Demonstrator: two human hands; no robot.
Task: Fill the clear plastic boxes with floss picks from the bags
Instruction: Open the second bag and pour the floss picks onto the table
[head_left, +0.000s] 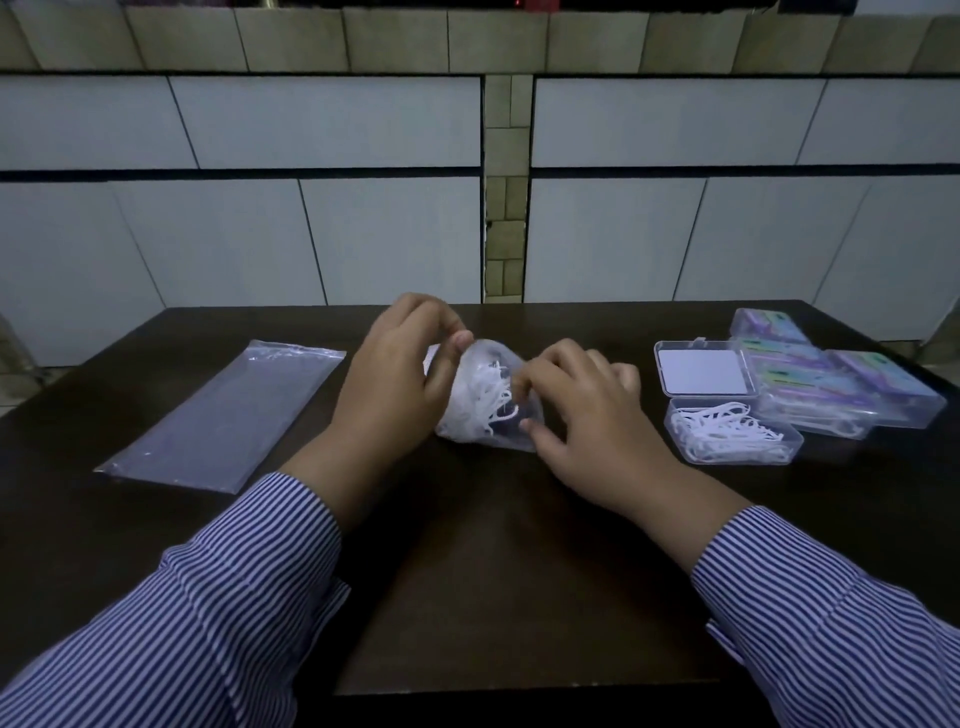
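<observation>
The main risk is a spill: the small clear bag (480, 400) is being gripped high by the left hand (395, 384) while the right hand (582, 405) is pinching at the floss picks (488, 397) inside, so a slack grip or a tangled clump could be scattering picks over the dark surface (467, 545). The bag is sitting between the two hands, at the middle of the surface. The open clear box (732, 434), already holding picks, is lying just right of the right hand, with closed boxes (841, 389) beyond it and an empty flat bag (223, 415) at left.

White floss picks (485, 397); blue-striped sleeves (228, 597); dark brown table (498, 571)
</observation>
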